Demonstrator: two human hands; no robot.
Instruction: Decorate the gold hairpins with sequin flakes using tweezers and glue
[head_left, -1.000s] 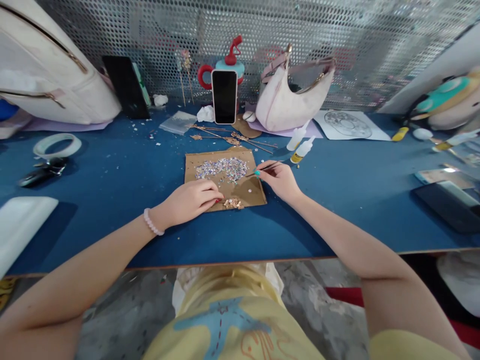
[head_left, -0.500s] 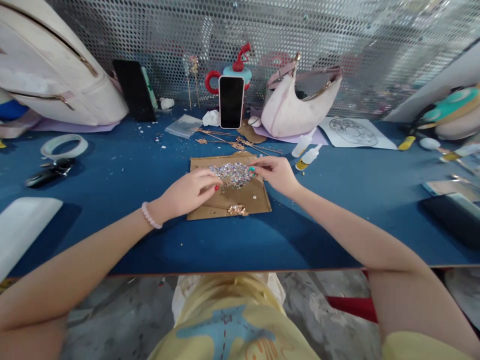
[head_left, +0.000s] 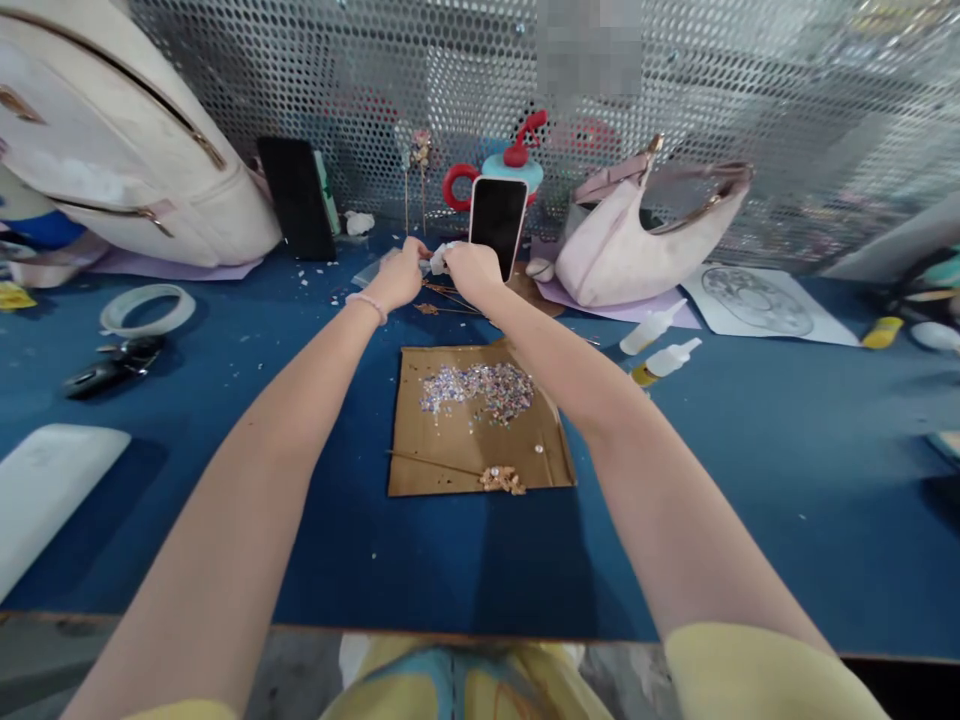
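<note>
Both my arms reach to the back of the blue table. My right hand (head_left: 474,268) is closed on a crumpled white tissue (head_left: 442,258), in front of the propped phone (head_left: 496,222). Just left of it, my left hand (head_left: 401,272) has its fingers drawn together near the tissue and over a clear plastic bag (head_left: 369,272); whether it holds anything is hidden. Nearer to me lies a cardboard sheet (head_left: 420,440) with a spread of small glittering stones (head_left: 504,390), a white pearl (head_left: 538,449) and a gold hairpin with a flower-like end (head_left: 501,479).
White-tipped glue bottles (head_left: 666,360) stand or lie right of the cardboard. A tape roll (head_left: 148,310) and black clippers (head_left: 112,368) are at left. Behind are a backpack (head_left: 142,150), a black phone (head_left: 298,200), a red-lidded cup (head_left: 517,165) and a handbag (head_left: 637,240).
Both hands have moved away from the stones on the cardboard to the table's back. My right hand has taken hold of the white tissue. The view has shifted slightly.
</note>
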